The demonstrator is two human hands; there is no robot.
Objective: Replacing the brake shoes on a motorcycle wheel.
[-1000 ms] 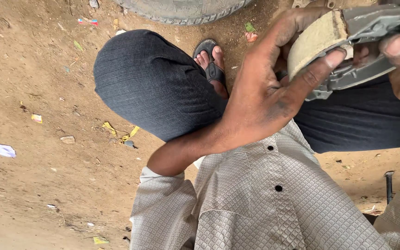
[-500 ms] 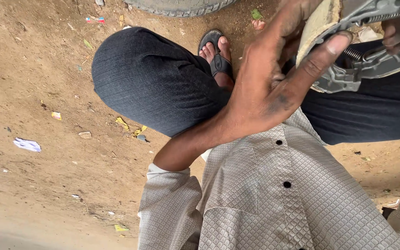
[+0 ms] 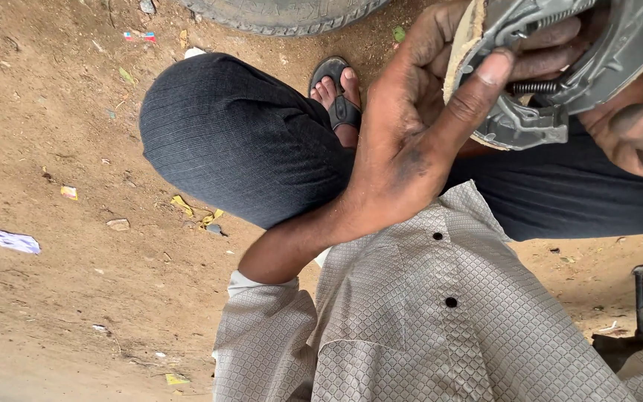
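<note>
A: What is filling the view, largest thing first?

B: A bent knee in dark trousers [image 3: 240, 141] is sitting mid-frame over dusty ground [image 3: 53, 298]. A tyre [image 3: 284, 13] is lying just above the knee, and a sandalled foot [image 3: 340, 100] is resting to the knee's right.

A: Where is the metal part?

B: A grey brake shoe assembly [image 3: 560, 74] with a coiled spring [image 3: 533, 87] is being held up, right of the knee.

A: And the hands?

B: The left hand [image 3: 411, 149] is gripping its tan lining edge, fingers curled, thumb pressing the metal. The right hand [image 3: 638, 138] is cupping it from the far side; its fingers are mostly hidden.
</note>
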